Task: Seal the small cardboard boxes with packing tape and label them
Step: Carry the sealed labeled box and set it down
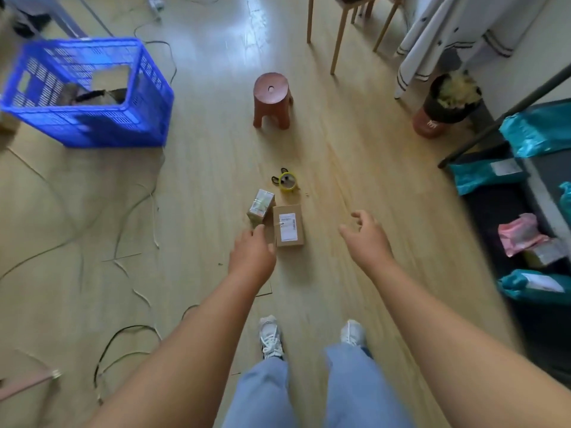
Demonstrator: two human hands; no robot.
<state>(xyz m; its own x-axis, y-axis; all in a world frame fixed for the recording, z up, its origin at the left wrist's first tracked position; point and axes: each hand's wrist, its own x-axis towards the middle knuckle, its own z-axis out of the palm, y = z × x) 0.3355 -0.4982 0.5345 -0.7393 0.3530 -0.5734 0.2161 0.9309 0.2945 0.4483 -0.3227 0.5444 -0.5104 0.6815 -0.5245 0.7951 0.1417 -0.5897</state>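
Two small cardboard boxes lie side by side on the wooden floor. The taped box (261, 206) on the left looks wrapped in shiny tape. The labelled box (288, 226) on the right carries a white label on top. Behind them lies a tape roll (287, 181) with a yellow core, and scissors (276, 178) with black handles next to it. My left hand (251, 252) reaches down over the near corner of the taped box, fingers relaxed, holding nothing. My right hand (366, 234) hovers to the right of the labelled box, fingers loosely curled and empty.
A brown plastic stool (272, 99) stands beyond the boxes. A blue crate (89, 94) sits at the far left, with cables across the floor. Teal mailer bags (537, 131) and a pink bag (522, 233) lie on a dark rack at the right. My feet (272, 336) stand below.
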